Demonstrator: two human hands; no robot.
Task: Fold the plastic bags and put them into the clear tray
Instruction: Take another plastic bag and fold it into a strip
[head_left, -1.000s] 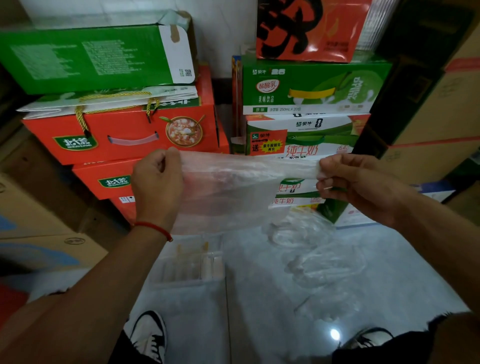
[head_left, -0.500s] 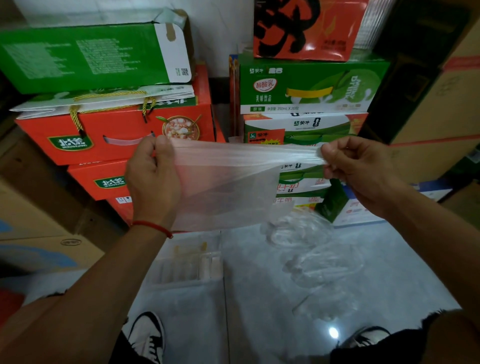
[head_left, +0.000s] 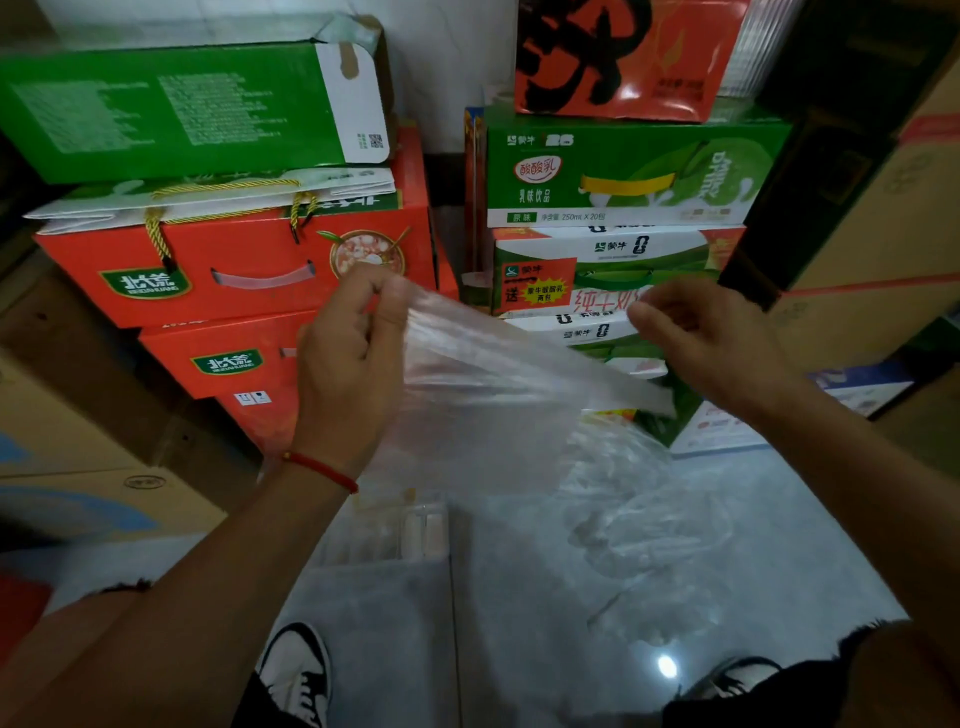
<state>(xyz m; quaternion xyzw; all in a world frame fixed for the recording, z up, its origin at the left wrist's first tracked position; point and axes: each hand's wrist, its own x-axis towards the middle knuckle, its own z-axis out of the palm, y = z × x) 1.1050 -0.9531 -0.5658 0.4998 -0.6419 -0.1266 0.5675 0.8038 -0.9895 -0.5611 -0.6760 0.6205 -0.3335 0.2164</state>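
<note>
While the left hand (head_left: 353, 358) pinched one top corner of the plastic bag (head_left: 498, 405) and the right hand (head_left: 711, 343) gripped the other, folding seemed midway; next, the corners needed bringing together. The bag hung thin, see-through and creased above the floor (head_left: 519, 649), over the clear tray (head_left: 387, 535).

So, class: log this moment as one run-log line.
stage: folding | left hand: pinches plastic bag | right hand: grip on bag unclear | clear tray: on floor below | loose bags: floor, right of tray
</note>
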